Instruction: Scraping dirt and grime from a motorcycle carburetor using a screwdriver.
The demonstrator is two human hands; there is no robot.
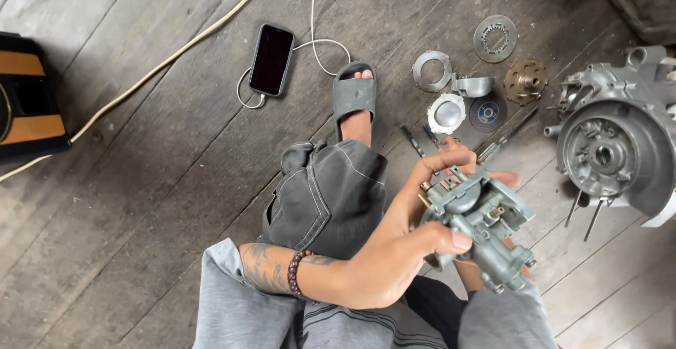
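Gripping carburetor (482, 229) in left hand (394, 250), long axis slanting lower-right

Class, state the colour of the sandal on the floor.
Grey sandal, clearest in the head view.

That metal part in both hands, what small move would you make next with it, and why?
Probably turn the carburetor a little to bring another face into view. The left hand wraps its near side with a thumb on the body, and the right hand only steadies the far edge. No tool is in either hand; the screwdriver lies on the floor planks.
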